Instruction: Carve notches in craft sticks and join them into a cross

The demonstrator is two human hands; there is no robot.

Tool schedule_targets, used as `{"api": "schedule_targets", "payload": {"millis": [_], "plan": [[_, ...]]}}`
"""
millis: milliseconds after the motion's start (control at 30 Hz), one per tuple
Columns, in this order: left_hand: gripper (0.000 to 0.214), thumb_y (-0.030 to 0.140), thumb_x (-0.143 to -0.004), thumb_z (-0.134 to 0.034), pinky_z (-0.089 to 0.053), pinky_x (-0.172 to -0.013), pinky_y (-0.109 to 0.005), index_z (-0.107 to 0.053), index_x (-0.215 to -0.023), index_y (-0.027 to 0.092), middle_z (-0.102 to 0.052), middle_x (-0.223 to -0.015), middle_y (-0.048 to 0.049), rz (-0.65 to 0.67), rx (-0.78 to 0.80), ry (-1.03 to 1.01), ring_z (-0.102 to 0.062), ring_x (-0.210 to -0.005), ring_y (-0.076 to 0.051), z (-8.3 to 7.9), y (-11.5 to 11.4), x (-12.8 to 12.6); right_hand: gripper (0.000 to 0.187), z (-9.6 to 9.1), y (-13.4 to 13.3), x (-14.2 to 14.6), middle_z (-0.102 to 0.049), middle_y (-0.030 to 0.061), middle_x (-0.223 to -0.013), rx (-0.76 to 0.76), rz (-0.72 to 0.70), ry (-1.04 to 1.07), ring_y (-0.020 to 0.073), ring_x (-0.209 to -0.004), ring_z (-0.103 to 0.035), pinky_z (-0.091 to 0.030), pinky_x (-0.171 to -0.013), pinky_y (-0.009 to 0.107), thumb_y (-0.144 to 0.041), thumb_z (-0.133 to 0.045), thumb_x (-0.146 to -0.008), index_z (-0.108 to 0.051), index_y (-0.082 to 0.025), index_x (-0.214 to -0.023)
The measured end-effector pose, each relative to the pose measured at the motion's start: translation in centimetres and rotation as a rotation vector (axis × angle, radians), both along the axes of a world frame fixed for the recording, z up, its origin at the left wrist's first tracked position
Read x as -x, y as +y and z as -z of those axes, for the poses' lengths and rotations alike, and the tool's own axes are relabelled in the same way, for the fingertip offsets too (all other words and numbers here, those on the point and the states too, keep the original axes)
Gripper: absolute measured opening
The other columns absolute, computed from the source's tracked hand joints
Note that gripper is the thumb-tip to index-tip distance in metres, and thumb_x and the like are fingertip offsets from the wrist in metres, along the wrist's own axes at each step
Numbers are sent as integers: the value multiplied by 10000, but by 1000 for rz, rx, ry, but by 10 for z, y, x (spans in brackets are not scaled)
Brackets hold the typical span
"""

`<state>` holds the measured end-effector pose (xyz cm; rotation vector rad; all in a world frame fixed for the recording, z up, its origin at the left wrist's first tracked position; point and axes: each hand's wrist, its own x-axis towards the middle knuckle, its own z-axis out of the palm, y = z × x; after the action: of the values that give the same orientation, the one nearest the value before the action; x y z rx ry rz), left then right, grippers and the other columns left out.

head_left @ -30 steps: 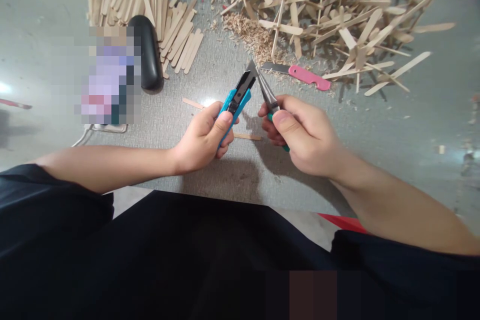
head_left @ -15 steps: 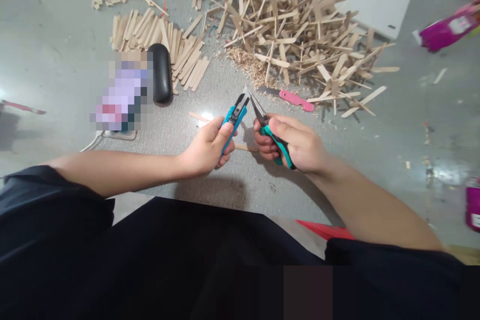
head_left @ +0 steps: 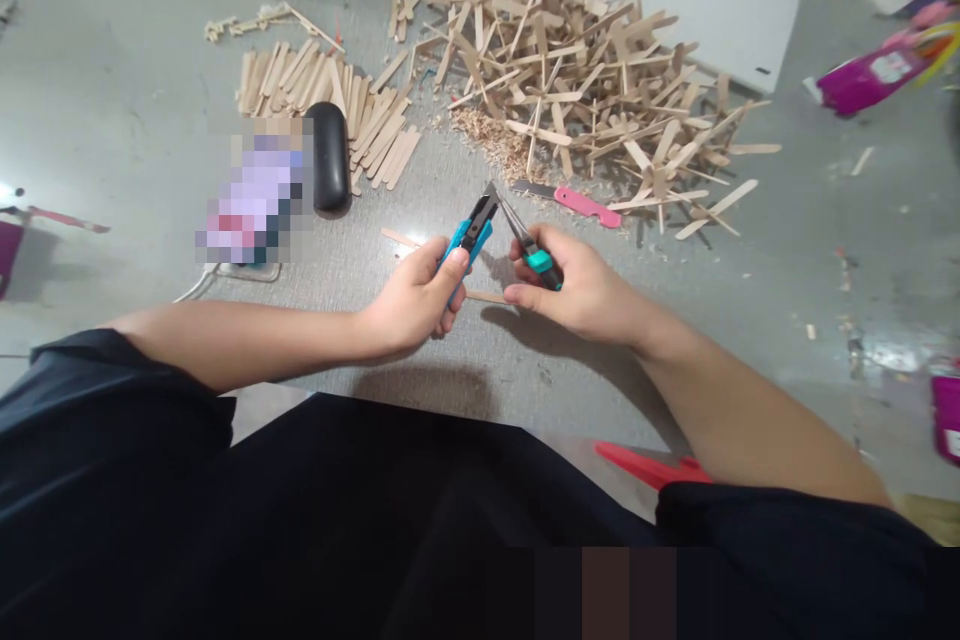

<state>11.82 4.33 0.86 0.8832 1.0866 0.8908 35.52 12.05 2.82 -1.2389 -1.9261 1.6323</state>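
The blue-and-black plastic utility knife (head_left: 471, 228) is at the centre of the frame, raised above the grey floor (head_left: 112, 120), its blade end tilted up and to the right. The left hand (head_left: 416, 302) has its grip closed around the lower body, thumb on top. The right hand (head_left: 592, 295) is clenched on the teal-handled needle-nose pliers (head_left: 531, 248), whose thin tips meet the knife's blade end; whether they pinch the blade is too small to tell. The knife looks light and stiff with a smooth casing. The plastic body is the safe place to hold, as the metal tip is sharp and probably brittle. Above lie a pink-handled cutter (head_left: 592, 207), pale wood shavings (head_left: 495, 135), a pile of crossed wooden sticks (head_left: 570, 60) and a black oval case (head_left: 328, 155).
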Motion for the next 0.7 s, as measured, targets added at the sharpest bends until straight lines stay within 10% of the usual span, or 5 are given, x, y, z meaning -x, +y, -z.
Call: {"api": "schedule_targets", "payload": {"millis": [333,700], "plan": [[599,822,-1138,-637,-551,-494,-177,-575,-1090,229,-675,-688,59,66,-164,38,-634,-507,-81,2,-1,6,453,-2,-12,1,-794,81,-1086,-376,-21,-108,300,-984,-737,-576,-958,458,-688,-654,-1153,-756,-283,-1330],[649,870,-1137,-590,-520,-456,-191,-586,-1135,221,-680,-734,55,28,-240,30,-620,-488,-74,9,-6,4,797,13,-23,-2,-799,76,-961,-297,29,-89,252,-835,-741,-577,-808,415,-944,-516,-1121,-757,-227,-1372]]}}
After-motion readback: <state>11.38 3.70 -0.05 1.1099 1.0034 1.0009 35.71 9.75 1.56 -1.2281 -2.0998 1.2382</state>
